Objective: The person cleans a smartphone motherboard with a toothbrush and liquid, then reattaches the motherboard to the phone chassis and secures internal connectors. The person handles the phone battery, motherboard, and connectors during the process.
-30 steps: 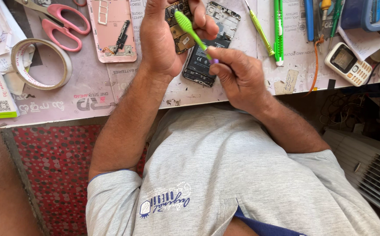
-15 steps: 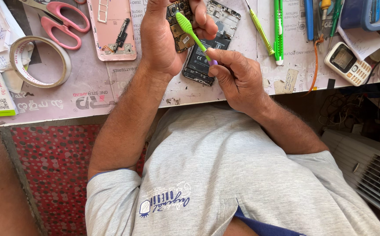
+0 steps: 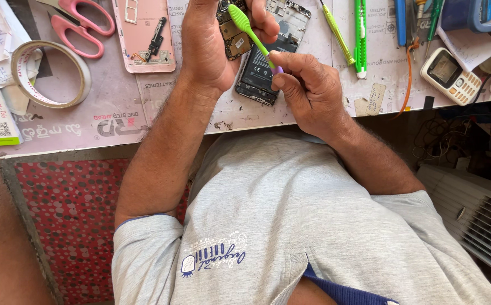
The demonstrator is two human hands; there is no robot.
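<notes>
Head view, looking down at a seated person's two hands over a cluttered worktop [image 3: 290, 116]. An opened phone [image 3: 268, 62], back cover off and circuit parts showing, lies at twelve o'clock on the worktop. The left hand [image 3: 208, 45] is closed around a small circuit board [image 3: 235, 39], lifted just above the phone. The right hand [image 3: 307, 85] pinches the purple end of a green brush [image 3: 251, 34], whose head reaches up across the board.

To brush well, I judge the left hand should brace the board steady against the phone's edge while the right makes light, short strokes, keeping the bristles away from loose connectors.

At ten o'clock from the phone lies its pink back cover [image 3: 143, 36], inner side up. Pink scissors [image 3: 84, 22] sit farther out at ten o'clock, and a tape roll [image 3: 50, 73] at nine o'clock. At two o'clock, green-handled tools [image 3: 360, 36] lie side by side. A small keypad phone [image 3: 449, 76] rests at three o'clock near the worktop's edge. A grey shirt [image 3: 313, 226] fills the six o'clock area, beside a red dotted floor [image 3: 70, 220].
</notes>
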